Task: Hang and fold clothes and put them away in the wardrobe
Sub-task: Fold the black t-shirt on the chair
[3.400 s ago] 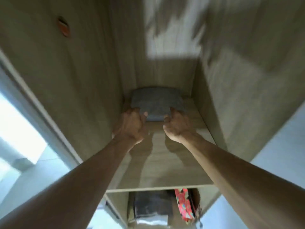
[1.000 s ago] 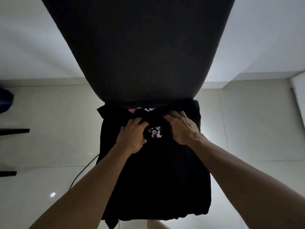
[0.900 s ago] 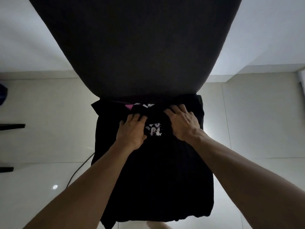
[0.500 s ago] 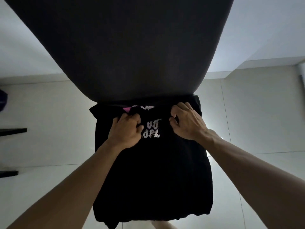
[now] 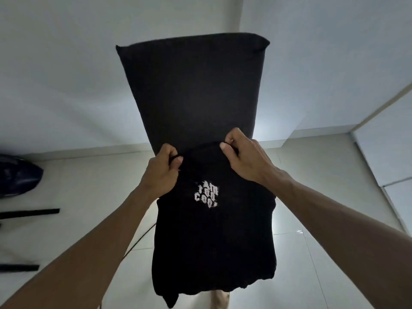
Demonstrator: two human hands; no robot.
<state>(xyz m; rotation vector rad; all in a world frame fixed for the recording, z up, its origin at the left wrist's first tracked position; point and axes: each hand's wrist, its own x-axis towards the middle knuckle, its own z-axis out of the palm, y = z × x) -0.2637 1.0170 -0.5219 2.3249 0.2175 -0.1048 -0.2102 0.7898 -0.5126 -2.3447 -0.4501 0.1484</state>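
Note:
A black T-shirt (image 5: 214,241) with a small white print on its chest hangs in front of me, held up by its top edge. My left hand (image 5: 161,172) pinches the cloth at the upper left of the shirt. At the upper right, my right hand (image 5: 247,156) grips the top edge between thumb and fingers. The shirt's lower hem dangles freely near the bottom of the view. Behind it stands a dark upholstered chair back (image 5: 194,90). The wardrobe is out of sight.
Pale glossy floor tiles (image 5: 78,197) spread below, with a thin dark cable (image 5: 138,241) running across them. A dark rounded object (image 5: 17,175) and two black bars (image 5: 29,212) lie at the left. White walls rise behind the chair, and a pale panel (image 5: 390,152) stands at the right.
Both hands have lifted the black T-shirt off the chair seat and spread apart along its top edge, so the shirt now hangs open. Before that, they pushed a folded grey garment onto a wardrobe shelf.

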